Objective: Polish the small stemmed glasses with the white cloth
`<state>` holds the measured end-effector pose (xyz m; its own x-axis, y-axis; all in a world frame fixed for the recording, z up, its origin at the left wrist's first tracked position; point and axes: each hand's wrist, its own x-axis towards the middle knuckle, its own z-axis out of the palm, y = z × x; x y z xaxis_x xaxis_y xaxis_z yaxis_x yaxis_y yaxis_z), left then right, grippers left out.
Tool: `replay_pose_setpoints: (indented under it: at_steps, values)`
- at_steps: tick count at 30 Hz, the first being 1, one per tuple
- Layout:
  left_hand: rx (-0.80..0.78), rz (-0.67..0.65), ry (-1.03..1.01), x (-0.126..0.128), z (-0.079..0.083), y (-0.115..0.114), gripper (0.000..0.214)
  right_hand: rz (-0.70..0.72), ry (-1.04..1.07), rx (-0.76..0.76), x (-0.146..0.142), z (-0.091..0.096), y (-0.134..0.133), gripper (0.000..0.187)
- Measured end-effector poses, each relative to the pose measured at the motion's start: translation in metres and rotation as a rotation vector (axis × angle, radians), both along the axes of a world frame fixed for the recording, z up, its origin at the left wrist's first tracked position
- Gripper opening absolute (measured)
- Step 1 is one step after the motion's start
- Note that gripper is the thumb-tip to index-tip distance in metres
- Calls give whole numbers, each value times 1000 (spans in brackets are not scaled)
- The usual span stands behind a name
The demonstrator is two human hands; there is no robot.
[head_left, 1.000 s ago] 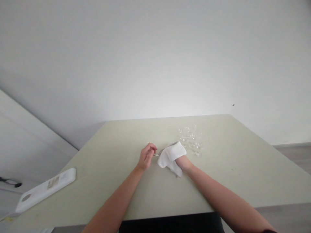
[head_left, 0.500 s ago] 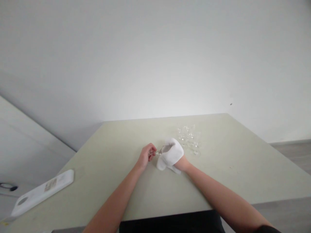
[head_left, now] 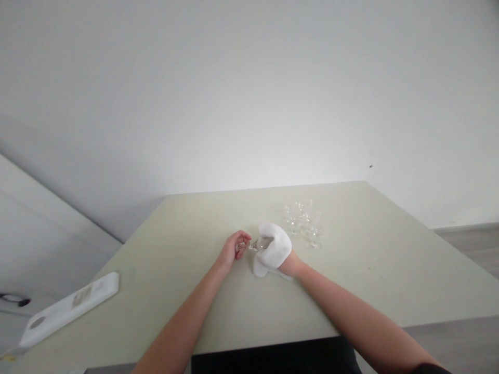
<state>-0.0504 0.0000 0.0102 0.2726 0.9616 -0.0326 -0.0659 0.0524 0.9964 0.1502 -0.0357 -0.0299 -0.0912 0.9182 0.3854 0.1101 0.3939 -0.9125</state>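
Note:
My left hand (head_left: 234,247) is closed in a pinch on the foot and stem of a small clear stemmed glass (head_left: 257,243) held sideways over the table. My right hand (head_left: 290,262) is wrapped in a white cloth (head_left: 273,249) and closed around the glass's bowl; its fingers are hidden under the cloth. Just behind the cloth stands a group of several clear stemmed glasses (head_left: 306,223) on the pale green table (head_left: 195,223).
A flat white board or tray (head_left: 68,309) with a label lies at the table's near left corner. A white wall rises behind the table. A small dark object (head_left: 13,299) lies on the white surface at far left. Grey floor shows at right.
The cloth has wrapped more tightly round the glass bowl and turned a little. My left hand shifted slightly while keeping its pinch on the stem.

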Motion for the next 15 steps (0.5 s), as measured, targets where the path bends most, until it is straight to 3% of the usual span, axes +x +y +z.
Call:
replay_pose_setpoints:
  at_steps: [4, 7, 11, 13, 15]
  values:
    - [356, 48, 49, 1, 5, -11, 36, -115, 134, -177, 0, 6, 2, 47]
    - [238, 19, 98, 6, 2, -10, 36, -85, 63, -145, 6, 6, 3, 44]
    - [-67, -48, 99, 9, -5, -2, 46, -4, -118, 82, 10, 8, 2, 57]
    - [4, -26, 96, 7, -6, -3, 48, -8, -99, 106, 9, 11, 1, 64]
    - [247, 12, 114, 4, -4, -8, 44, -27, -26, 5, 8, 15, 0, 58]
